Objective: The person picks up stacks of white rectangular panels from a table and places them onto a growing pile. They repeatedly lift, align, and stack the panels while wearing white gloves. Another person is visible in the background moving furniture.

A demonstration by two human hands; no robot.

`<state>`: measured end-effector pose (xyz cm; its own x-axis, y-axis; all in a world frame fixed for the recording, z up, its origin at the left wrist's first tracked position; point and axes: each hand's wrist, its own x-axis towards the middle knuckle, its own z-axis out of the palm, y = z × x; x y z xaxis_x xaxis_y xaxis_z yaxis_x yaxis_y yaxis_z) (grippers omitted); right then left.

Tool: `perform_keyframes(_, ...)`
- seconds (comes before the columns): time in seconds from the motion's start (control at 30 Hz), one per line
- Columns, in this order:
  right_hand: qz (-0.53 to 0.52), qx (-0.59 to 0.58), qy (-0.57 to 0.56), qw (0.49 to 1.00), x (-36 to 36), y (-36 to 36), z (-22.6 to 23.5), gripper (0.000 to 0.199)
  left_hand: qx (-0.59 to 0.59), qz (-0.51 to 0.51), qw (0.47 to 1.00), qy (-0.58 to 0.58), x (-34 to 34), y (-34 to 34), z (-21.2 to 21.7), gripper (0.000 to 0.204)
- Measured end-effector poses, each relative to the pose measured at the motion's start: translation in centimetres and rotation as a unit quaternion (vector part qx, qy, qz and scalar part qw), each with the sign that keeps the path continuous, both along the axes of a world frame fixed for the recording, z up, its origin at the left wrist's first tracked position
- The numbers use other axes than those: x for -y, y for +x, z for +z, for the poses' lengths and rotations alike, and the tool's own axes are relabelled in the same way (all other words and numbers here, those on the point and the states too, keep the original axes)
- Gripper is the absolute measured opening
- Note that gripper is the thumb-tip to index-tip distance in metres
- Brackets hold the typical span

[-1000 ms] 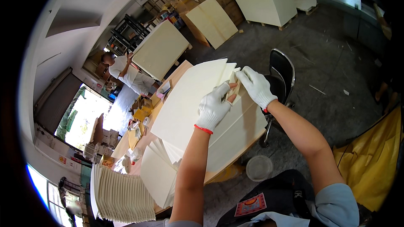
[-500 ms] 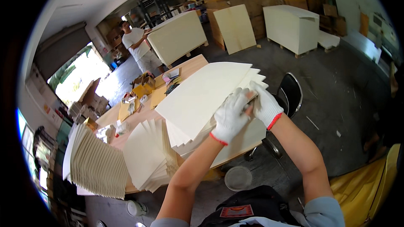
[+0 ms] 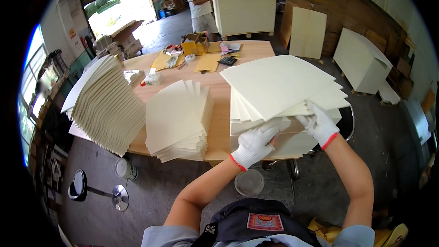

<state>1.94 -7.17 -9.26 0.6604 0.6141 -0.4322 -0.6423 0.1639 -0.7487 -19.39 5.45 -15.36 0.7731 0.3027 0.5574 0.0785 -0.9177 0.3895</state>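
On the right part of the table, a fanned pile of large white sheets (image 3: 279, 82) rests on further white stacked material (image 3: 283, 142). My left hand (image 3: 256, 145), in a white knit glove with a red cuff, touches the near side of this pile. Its fingers are stretched out and its thumb stands apart, the tip looking bare. My right hand (image 3: 320, 124), gloved alike, grips the near right edge of the fanned sheets between thumb and fingers. How many sheets it pinches is hidden.
Left of the pile stand a fanned stack of cream sheets (image 3: 176, 119) and a tall wavy stack (image 3: 107, 105). Beyond lie a calculator (image 3: 227, 61) and a yellow box (image 3: 195, 45). A chair (image 3: 348, 123) stands at right, a bucket (image 3: 125, 168) below. A person (image 3: 199, 7) stands by a pale block.
My view has swung so the table sits more level. My hands, close together on the sheets before, are now apart: the left lower at the pile's front, the right at the sheet edge.
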Motion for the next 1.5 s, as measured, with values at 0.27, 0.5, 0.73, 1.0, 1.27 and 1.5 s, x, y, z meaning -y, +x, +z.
perform_keyframes(0.27,-0.024,0.06,0.014,0.998,10.6,-3.7,0.7,0.037,0.042,-0.109,0.924,-0.364,-0.7,-4.1,-7.4,0.044)
perform_keyframes(0.5,-0.001,0.072,0.007,0.997,17.2,-6.4,0.3,0.036,-0.002,-0.188,0.429,-0.883,-1.7,-6.6,0.7,0.057)
perform_keyframes(0.73,0.03,0.105,0.042,0.993,16.7,-6.3,0.6,0.037,0.018,-0.142,0.733,-0.665,-0.1,-7.9,4.4,0.055)
perform_keyframes(1.0,0.147,0.457,0.035,0.876,3.1,-7.3,2.4,0.042,0.258,0.064,0.719,-0.642,-3.0,-18.5,1.4,0.049)
perform_keyframes(1.27,0.299,0.23,0.146,0.915,-15.8,-25.3,-1.1,0.054,0.519,-0.018,0.632,-0.575,-12.8,-23.5,-0.3,0.05)
perform_keyframes(1.5,0.308,0.148,-0.051,0.939,-28.2,-25.1,-13.6,0.053,0.493,0.193,0.581,-0.618,-22.6,-23.5,-14.6,0.039)
